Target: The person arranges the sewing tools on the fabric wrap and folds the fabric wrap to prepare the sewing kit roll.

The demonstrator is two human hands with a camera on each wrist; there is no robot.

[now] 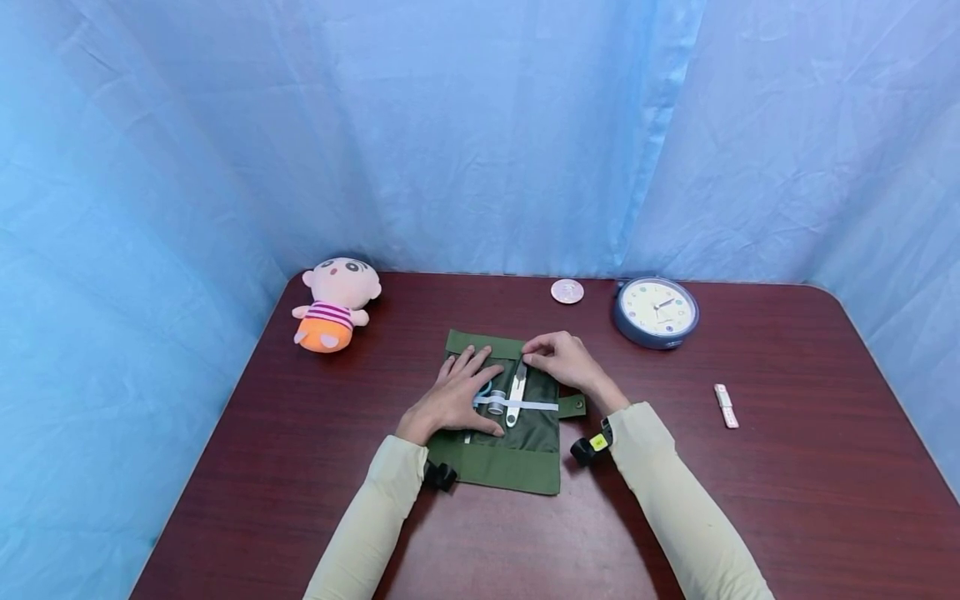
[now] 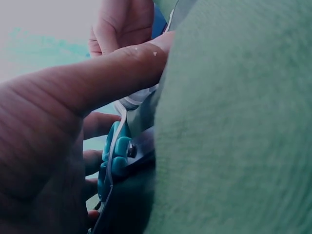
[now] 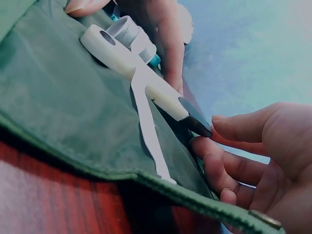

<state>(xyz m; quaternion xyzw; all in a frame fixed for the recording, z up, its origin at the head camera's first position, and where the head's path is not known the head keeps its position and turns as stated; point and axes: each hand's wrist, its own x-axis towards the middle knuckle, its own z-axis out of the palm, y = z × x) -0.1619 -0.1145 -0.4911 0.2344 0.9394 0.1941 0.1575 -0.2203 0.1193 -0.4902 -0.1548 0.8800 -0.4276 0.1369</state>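
Observation:
A green fabric pouch lies unfolded on the table, a white elastic strap across its middle. Under the strap sit a white-handled tool with a dark tip, a grey thread spool and teal-handled scissors. My left hand rests spread over the pouch's left half, thumb and fingers extended. At the pouch's upper right, my right hand has thumb and fingers at the tool's dark tip; in the right wrist view the thumb of this hand touches that tip.
A plush doll stands or lies at the back left. Toward the back right are a round pinkish disc and a blue-rimmed clock. A small white and pink item lies on the table at the right.

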